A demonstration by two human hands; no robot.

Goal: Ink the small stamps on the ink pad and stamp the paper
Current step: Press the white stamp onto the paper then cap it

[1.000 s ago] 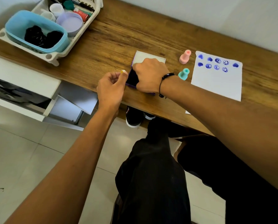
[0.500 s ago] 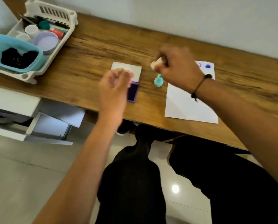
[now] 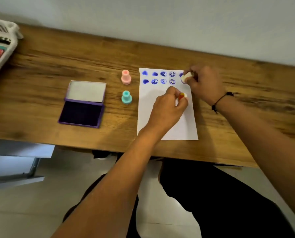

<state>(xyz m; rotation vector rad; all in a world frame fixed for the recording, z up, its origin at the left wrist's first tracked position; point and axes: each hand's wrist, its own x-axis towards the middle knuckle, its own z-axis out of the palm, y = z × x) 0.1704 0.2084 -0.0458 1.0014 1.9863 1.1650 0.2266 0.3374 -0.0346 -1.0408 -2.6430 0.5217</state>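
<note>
— Gripping what?
— Right hand (image 3: 204, 83) pinches a cream stamp (image 3: 186, 77) on the paper's (image 3: 167, 117) top right corner; left hand (image 3: 167, 107) clasps a yellow-tipped stamp (image 3: 182, 96) mid-sheet.
— Surface?
— Wooden desk (image 3: 49, 69) against a pale wall; open purple ink pad (image 3: 82, 113) left, pink stamp (image 3: 125, 77) and teal stamp (image 3: 126, 97) upright between pad and paper

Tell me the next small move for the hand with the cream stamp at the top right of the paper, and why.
Probably press the right hand's cream stamp straight down, then lift it. Its inked face sits at the right end of the second row of blue prints on the paper, the slot beside the last smiley. The left hand with a yellow stamp waits lower on the sheet.
</note>
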